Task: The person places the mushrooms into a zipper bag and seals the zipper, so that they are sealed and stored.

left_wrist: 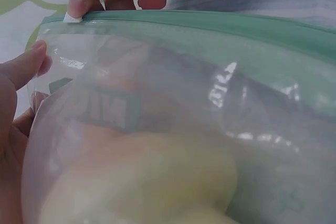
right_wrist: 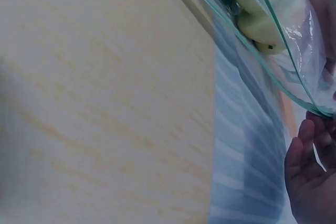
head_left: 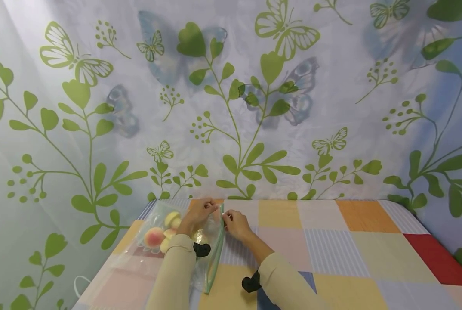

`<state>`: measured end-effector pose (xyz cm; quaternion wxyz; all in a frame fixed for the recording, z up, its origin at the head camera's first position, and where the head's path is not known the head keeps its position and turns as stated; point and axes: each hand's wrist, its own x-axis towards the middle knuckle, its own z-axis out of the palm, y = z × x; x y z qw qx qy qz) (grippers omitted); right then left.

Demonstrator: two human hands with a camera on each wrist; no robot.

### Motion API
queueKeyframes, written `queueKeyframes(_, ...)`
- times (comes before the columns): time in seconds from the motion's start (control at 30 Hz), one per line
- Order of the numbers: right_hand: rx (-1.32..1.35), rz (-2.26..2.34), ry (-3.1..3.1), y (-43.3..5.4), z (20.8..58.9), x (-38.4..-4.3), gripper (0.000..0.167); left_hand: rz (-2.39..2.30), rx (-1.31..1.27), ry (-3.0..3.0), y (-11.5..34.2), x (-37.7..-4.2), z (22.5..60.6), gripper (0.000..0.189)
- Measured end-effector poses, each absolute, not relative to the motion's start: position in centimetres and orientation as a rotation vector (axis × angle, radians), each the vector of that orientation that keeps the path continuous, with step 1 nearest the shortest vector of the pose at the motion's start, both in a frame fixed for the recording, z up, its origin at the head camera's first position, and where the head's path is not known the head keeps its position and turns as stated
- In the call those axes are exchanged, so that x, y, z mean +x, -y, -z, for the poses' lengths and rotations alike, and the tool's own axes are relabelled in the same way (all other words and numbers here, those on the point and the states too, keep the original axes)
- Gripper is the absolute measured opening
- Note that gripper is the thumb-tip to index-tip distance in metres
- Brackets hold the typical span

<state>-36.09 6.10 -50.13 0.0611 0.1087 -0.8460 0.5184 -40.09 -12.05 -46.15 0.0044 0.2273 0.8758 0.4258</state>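
Note:
A clear plastic zip bag [head_left: 134, 260] lies on the left part of the table, its green zip strip [head_left: 216, 255] running front to back. Inside show a peach-like fruit [head_left: 154, 237], a yellow mushroom shape [head_left: 173, 218] and other pale yellow pieces [right_wrist: 260, 27]. My left hand [head_left: 197, 216] holds the bag's side close to the far end of the zip, thumb against the plastic in the left wrist view. On the zip's other side, my right hand [head_left: 238, 224] pinches the small white slider [left_wrist: 73, 18] at that far end. In the right wrist view, the green edges spread apart away from the fingers.
A patchwork cloth [head_left: 328, 254] covers the table. Behind its far edge hangs a curtain [head_left: 231, 99] with green leaves and butterflies. A white cable [head_left: 76, 284] loops beside the table's left edge. Dark wrist mounts [head_left: 251, 283] sit below both hands.

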Motion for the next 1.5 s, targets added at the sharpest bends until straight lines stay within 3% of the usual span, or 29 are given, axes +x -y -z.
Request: queueKeyframes(1.5,0.350,-1.659,2.535,-6.6,51.1,-34.1,0.021,-1.506,0.448,-2.743,11.9,-39.9,45.7,0.018)
